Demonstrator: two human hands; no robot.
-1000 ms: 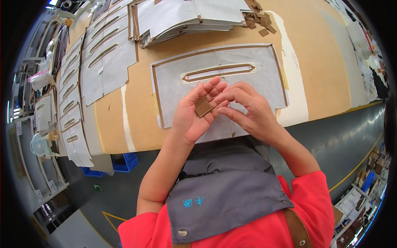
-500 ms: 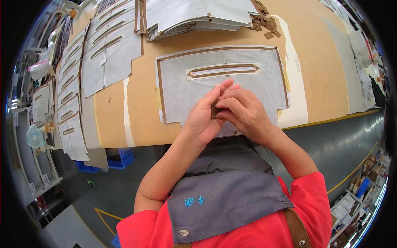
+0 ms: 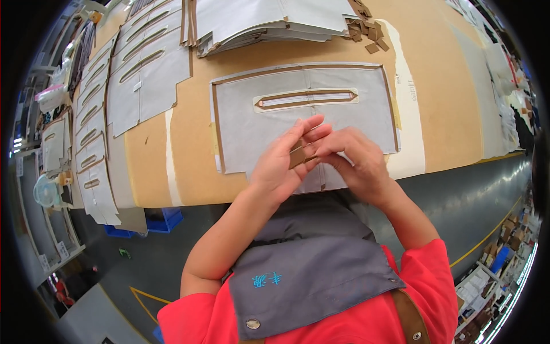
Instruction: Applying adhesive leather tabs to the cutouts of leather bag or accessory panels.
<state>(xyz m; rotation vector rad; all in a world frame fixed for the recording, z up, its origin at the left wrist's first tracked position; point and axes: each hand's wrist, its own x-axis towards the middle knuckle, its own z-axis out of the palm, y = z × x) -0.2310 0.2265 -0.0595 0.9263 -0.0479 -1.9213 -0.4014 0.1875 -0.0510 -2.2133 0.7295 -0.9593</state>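
Observation:
My left hand [image 3: 274, 171] is turned palm up, its fingers curved round small brown rectangular pieces [image 3: 297, 157]. Right beside it, my right hand [image 3: 362, 165] has thumb and forefinger pinched together near the left fingers. A brown edge shows at that pinch, though its full shape is hidden. Both hands are above a grey fabric panel [image 3: 238, 135] that lies flat on the table with brown edging on its sides and top. A long slot [image 3: 306, 100] framed in brown and white crosses the panel's upper part. My hands cover some of the panel's lower middle.
Beyond the panel rises a thick stack of grey panels [image 3: 269, 17]. Loose brown pieces [image 3: 371, 35] are heaped at its right. Rows of overlapping slotted panels [image 3: 140, 92] cover the table's left. Blue bins [image 3: 163, 221] stand on the floor below the table edge.
My right hand has drawn a little right, away from the left palm, so the brown pieces there show more. The left hand has stayed nearly in place.

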